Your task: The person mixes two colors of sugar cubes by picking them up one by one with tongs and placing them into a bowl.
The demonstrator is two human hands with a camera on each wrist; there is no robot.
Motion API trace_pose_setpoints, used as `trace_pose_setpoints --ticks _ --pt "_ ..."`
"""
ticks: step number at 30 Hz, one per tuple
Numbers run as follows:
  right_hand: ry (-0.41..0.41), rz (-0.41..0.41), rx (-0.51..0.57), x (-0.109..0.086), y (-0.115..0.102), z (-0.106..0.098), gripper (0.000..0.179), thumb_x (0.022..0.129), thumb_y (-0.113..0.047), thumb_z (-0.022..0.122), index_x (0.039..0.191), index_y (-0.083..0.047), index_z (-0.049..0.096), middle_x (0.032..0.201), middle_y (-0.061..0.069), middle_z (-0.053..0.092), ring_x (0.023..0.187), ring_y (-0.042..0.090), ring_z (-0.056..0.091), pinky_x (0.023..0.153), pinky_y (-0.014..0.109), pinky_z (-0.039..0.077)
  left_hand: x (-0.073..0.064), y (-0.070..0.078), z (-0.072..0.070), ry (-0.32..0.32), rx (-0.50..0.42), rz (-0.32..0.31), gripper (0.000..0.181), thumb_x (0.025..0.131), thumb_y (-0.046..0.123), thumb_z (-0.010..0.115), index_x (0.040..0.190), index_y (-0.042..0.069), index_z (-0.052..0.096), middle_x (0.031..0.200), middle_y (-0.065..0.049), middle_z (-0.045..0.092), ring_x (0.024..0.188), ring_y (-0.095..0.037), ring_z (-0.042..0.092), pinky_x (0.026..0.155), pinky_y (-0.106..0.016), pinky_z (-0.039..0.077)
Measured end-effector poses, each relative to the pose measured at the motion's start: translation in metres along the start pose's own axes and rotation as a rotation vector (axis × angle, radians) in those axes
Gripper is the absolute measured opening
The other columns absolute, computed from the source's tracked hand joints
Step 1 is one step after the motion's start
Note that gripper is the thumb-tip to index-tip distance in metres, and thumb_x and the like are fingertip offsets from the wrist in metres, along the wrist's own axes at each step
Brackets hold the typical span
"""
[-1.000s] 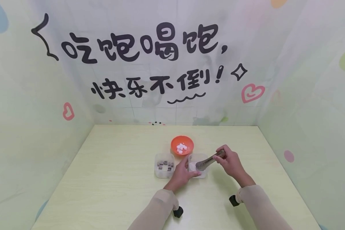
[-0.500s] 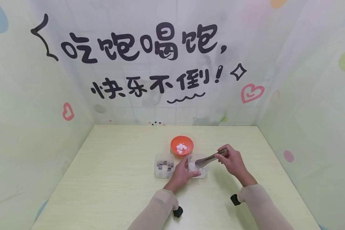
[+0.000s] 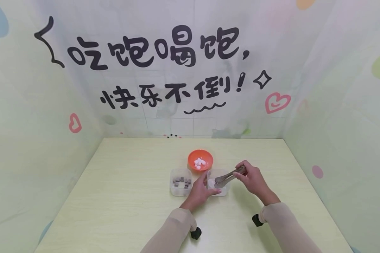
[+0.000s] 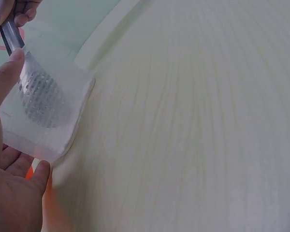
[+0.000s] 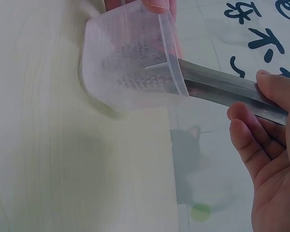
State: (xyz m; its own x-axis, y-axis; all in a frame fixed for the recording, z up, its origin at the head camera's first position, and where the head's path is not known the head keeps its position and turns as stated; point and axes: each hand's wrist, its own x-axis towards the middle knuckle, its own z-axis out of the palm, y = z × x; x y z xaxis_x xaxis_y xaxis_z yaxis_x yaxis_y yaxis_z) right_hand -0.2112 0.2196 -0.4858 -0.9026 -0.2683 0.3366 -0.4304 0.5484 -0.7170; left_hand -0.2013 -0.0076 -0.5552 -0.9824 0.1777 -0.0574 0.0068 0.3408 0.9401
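My left hand (image 3: 202,191) holds a clear plastic container (image 3: 225,189) on the table, thumb on its near side and fingers on the far side. In my right hand (image 3: 253,180) are metal tongs (image 3: 230,178), pinched between thumb and fingers. Their perforated ends (image 4: 41,96) are down inside that container, with the two arms a little apart. White matter lies in the container around the tong tips; its shape is hard to make out. Through the cloudy wall (image 5: 130,96) in the right wrist view, the tong ends show only dimly.
An orange bowl (image 3: 192,154) with several white cubes (image 3: 199,162) stands just behind the container. Left of my left hand is a second clear container (image 3: 181,192) holding several dark brown-grey cubes (image 3: 177,184). The pale wooden table (image 3: 123,189) meets printed cloth walls at the back and sides.
The tongs' arms have spread apart inside the container. My right hand moved slightly right, then back left. The left hand and both containers have stayed in place.
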Motion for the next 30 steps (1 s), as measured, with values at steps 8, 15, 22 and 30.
trace_pose_setpoints --ticks 8,15,22,30 --pt "-0.011 0.022 0.007 0.002 -0.002 0.001 0.018 0.09 -0.006 0.069 0.103 0.0 0.057 0.073 0.004 0.065 0.061 0.016 0.059 0.051 0.026 0.048 0.0 0.002 -0.002 -0.005 -0.012 0.003 0.096 0.073 0.033 0.086 0.152 0.017 0.033 0.149 -0.009 0.043 0.129 -0.034 0.046 0.104 -0.048 0.042" --pt "0.019 0.069 0.04 0.001 -0.002 0.0 0.019 0.09 -0.006 0.069 0.103 0.0 0.057 0.073 0.011 0.066 0.062 0.018 0.06 0.051 0.027 0.049 0.001 0.001 -0.002 -0.01 -0.018 -0.016 0.095 0.074 0.033 0.086 0.152 0.019 0.033 0.149 -0.007 0.043 0.13 -0.032 0.046 0.104 -0.048 0.042" --pt "0.088 0.06 0.069 0.002 -0.004 -0.004 0.019 0.089 -0.003 0.069 0.103 0.003 0.057 0.073 0.013 0.067 0.06 0.022 0.062 0.051 0.026 0.051 0.002 0.001 -0.003 -0.013 -0.01 -0.021 0.096 0.074 0.032 0.086 0.152 0.019 0.033 0.15 -0.005 0.042 0.131 -0.032 0.045 0.105 -0.046 0.042" --pt "0.152 0.067 0.145 0.005 -0.007 -0.009 0.018 0.09 -0.002 0.068 0.103 0.004 0.057 0.073 0.016 0.067 0.058 0.022 0.063 0.051 0.025 0.053 0.002 0.001 -0.004 -0.014 -0.028 -0.007 0.097 0.072 0.032 0.086 0.152 0.018 0.033 0.149 -0.006 0.043 0.131 -0.032 0.045 0.106 -0.046 0.041"
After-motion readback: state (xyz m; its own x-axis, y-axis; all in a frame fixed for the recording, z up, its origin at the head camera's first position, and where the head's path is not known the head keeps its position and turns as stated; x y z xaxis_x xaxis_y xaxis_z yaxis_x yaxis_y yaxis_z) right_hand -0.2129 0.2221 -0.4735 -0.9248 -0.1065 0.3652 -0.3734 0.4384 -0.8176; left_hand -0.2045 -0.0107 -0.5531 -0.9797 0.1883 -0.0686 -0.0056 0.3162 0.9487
